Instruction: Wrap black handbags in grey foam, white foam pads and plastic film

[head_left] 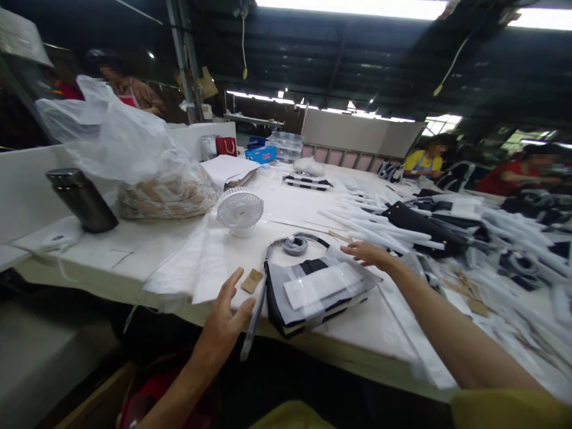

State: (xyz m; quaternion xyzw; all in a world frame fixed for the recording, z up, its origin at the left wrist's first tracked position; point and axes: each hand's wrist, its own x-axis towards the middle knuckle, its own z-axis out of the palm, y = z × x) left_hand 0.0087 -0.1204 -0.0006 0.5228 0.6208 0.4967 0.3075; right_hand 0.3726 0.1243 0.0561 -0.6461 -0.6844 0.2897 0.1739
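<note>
A black and white handbag [322,283] lies at the table's front edge, with a white paper sheet or card under clear wrap on its face. Its grey-wrapped strap [295,244] is coiled behind it, and a strap end hangs over the edge on the left. My left hand [227,310] is at the bag's left side, thumb and fingers apart, near a small brown tag [251,280]. Reaching over the bag's far right corner, my right hand [369,253] has its fingers stretched out. Nothing shows in either hand.
A small white fan [240,211] stands behind the bag. To the left are a dark flask [81,199] and a plastic bag of brown pieces [167,193]. White wrapped strips [357,223] and black bags [415,229] heap on the right. Several people sit further off.
</note>
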